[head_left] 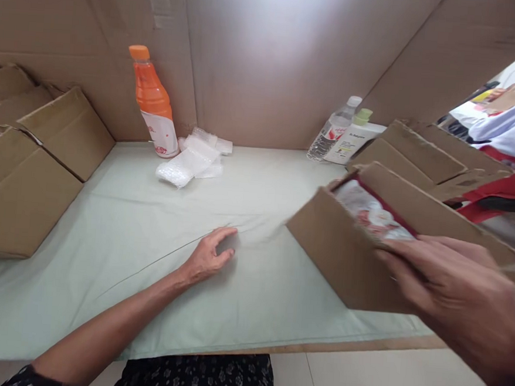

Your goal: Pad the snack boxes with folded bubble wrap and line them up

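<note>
My left hand (211, 254) rests on the pale green cloth (249, 310) in the middle, thumb and fingers apart, holding nothing. At the right, my right hand (453, 295) is over the near wall of an open cardboard box (345, 252). Motion smears its fingers, so their grip does not show clearly. Inside the box, close to those fingertips, lies a white item with a reddish flower pattern (373, 213) and a dark red edge; its kind is unclear.
Open cardboard boxes (33, 183) stand at the left. An orange bottle (153, 103) and bubble wrap (191, 159) are at the back. Beside a clear bottle (335, 131) stands a white green-capped container (353, 142). Another person's sleeve (509, 125) shows at far right.
</note>
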{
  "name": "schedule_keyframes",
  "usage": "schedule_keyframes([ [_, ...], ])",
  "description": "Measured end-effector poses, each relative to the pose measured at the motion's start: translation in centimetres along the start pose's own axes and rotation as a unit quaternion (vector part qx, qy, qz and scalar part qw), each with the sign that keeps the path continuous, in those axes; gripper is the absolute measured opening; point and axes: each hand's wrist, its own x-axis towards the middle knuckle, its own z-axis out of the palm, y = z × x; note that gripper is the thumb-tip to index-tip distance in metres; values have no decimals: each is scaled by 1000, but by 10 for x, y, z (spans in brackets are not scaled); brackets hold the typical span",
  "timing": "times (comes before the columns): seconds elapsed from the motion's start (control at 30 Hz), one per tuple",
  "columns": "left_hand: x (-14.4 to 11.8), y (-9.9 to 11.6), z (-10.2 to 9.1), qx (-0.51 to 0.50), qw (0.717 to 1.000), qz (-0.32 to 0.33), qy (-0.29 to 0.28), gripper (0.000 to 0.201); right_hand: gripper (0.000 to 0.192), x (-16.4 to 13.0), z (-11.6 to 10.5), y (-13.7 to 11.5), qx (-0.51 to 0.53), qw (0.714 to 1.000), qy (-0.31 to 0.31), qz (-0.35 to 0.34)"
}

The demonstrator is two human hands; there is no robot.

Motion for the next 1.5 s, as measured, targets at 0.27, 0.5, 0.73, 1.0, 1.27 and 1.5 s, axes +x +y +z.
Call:
schedule_keyframes([
  [0.27,0,-8,-30,-63,981,-29,182,57,23,55,33,-62,70,995,21,-66],
  [0.5,-1,-4,-25,-12,989,25,143,50,56,-13,58,-50,133,943,160,261],
  [0.73,-4,2,-22,43,989,-14,143,45,47,-40,125,-31,335,844,-186,376],
  [1.0,3,-8,-32,45,973,4,227,38,47,-21,182,-36,316,875,-139,339],
  [1.27,7,-18,-37,51,960,1,275,33,37,-24,193,-58,290,904,-93,302],
  [1.5,11,-16,-38,-93,980,-61,163,73,43,8,201,-48,320,851,-141,393],
])
